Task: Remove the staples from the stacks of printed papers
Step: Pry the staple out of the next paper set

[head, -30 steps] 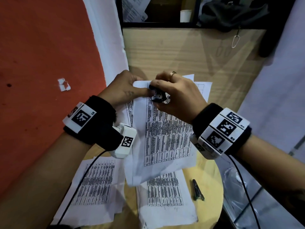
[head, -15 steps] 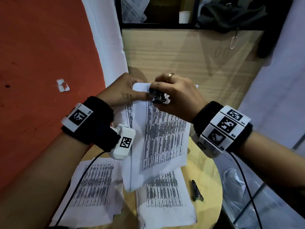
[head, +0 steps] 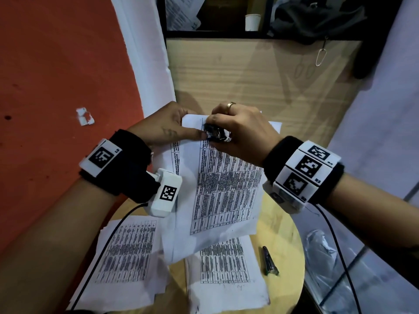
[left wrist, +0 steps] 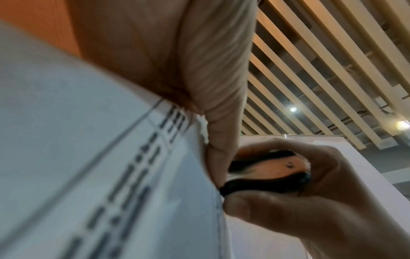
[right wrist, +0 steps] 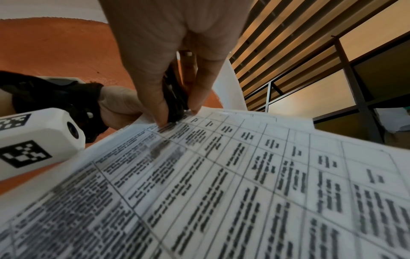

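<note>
Round wooden table [head: 285, 241]; staple remover [head: 216, 134] in right hand [head: 242, 134].

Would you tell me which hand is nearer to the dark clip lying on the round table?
Right. The right hand works above the clip; the left hand is farther, across the papers.

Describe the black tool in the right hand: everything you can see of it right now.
The staple remover is small, with dark outer grips and a shiny metal inner part that reflects orange in the left wrist view. The right hand pinches it between thumb and fingers, its tip pressed against the top corner of the held stack of printed papers. The left hand grips that corner beside it. No staple is visible.
</note>
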{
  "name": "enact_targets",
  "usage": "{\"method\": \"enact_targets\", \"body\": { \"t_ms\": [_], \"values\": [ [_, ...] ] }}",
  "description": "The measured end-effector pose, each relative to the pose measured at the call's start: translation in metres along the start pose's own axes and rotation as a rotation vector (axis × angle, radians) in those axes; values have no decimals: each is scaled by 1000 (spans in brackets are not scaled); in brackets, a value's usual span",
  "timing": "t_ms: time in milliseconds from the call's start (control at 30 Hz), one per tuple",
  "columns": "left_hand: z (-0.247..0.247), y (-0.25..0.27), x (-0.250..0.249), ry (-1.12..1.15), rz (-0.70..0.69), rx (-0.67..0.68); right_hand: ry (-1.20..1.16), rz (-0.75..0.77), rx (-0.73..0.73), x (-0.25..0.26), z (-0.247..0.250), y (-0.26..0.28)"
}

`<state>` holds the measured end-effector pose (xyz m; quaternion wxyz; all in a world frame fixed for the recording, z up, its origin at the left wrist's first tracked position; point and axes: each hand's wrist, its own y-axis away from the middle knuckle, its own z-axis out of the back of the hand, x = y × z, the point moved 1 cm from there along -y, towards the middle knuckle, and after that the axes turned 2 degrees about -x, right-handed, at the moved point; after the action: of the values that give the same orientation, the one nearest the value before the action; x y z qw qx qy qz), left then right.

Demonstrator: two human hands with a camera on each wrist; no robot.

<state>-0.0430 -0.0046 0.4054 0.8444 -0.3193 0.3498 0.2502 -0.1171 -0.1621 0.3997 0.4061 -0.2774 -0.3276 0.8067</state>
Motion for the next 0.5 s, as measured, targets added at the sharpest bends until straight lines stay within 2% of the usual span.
{"method": "enact_targets", "body": {
  "t_ms": [300,500],
  "values": [
    [-8,-3,11,105,55,-18,-61,-82,-59,-6,-9,8],
    [-16,-3,11,245,-11,-84,-200,-195,-173,-12,-13,14]
  ]
}}
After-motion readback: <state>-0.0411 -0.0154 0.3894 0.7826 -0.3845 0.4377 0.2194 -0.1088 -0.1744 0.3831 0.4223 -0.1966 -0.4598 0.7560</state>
